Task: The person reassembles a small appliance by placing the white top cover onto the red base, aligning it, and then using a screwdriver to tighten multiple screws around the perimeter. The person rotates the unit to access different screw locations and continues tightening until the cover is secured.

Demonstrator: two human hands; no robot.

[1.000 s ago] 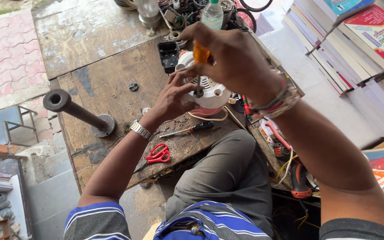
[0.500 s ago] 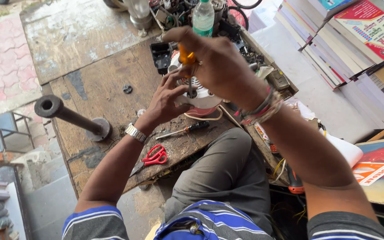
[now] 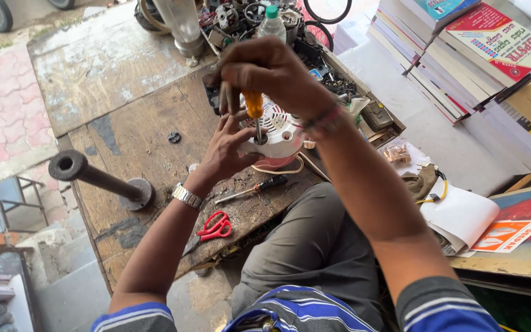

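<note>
- Orange-handled screwdriver [image 3: 254, 110] stands upright, tip down into the top of the white motor housing [image 3: 276, 136], which sits on the worn wooden bench [image 3: 112, 80] near its front edge.
- Right hand [image 3: 271, 74]: arm reaches in from the right, wrist bent, fingers curled shut around the top of the handle.
- Left hand [image 3: 228, 150]: forearm comes up from below, watch on the wrist, fingers spread and pressed against the housing's left side, steadying it. Loose cup, not a closed grasp.
- Versus half a second ago: same grip on both sides; right hand sits a bit higher on the handle, and the view has shifted slightly.
- Count: two screwdrivers, the one in hand plus a black-handled screwdriver [image 3: 259, 186] lying just beside the housing; one pair of red scissors [image 3: 213, 229]; one iron pipe stand [image 3: 102, 179]; one plastic bottle [image 3: 273, 23].
</note>
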